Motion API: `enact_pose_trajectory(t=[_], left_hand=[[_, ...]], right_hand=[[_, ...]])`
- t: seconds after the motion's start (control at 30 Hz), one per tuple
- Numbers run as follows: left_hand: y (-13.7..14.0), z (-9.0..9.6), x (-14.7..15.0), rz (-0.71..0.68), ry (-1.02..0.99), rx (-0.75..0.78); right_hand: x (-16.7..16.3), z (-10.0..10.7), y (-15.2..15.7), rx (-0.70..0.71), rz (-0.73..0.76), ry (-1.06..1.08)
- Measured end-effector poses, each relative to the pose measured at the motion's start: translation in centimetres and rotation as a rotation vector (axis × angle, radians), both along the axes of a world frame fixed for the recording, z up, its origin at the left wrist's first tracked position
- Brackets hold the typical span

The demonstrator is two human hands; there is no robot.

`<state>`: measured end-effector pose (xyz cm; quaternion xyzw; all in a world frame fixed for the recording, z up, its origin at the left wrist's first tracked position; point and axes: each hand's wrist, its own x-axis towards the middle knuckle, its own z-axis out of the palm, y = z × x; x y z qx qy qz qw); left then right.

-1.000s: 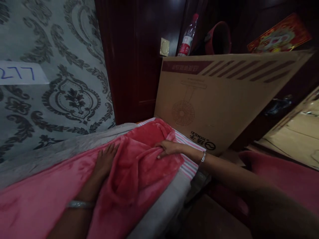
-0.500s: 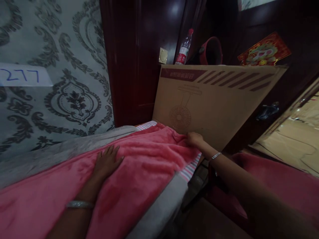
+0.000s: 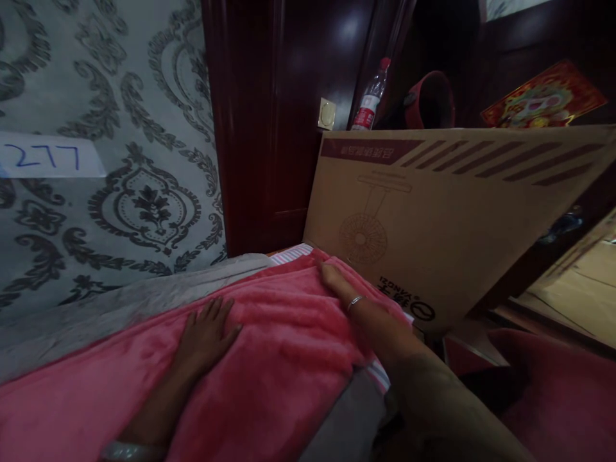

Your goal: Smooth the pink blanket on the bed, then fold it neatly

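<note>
A pink plush blanket (image 3: 269, 346) lies over a grey cover (image 3: 337, 410), with pale striped fabric (image 3: 293, 253) showing at its far edge. My left hand (image 3: 206, 330) rests flat on the blanket, fingers spread, holding nothing. Farther forward, my right hand (image 3: 333, 279) is closed at the blanket's far end, its fingers partly hidden in the pink cloth. Several soft creases run across the blanket between the two hands.
Behind the blanket's far end stands a large cardboard box (image 3: 447, 224). A red-capped bottle (image 3: 369, 106) and a red ring-shaped item (image 3: 430, 99) show above its top edge. Patterned wallpaper (image 3: 110, 96) is at left; pink fabric (image 3: 568, 391) lies at lower right.
My right hand has moved left along the blanket's far end, from the corner by the box. The left hand stays flat on the blanket. The view has shifted slightly, showing more of the box.
</note>
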<state>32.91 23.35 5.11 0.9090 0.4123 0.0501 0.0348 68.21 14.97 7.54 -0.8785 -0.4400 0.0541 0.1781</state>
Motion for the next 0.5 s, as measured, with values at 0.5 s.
enact_pose_trajectory(t=[0.5], left_hand=[[0.8, -0.9, -0.1, 0.013, -0.084, 0.035]], right_hand=[[0.9, 0.8, 6.1, 0.004, -0.041, -0.153]])
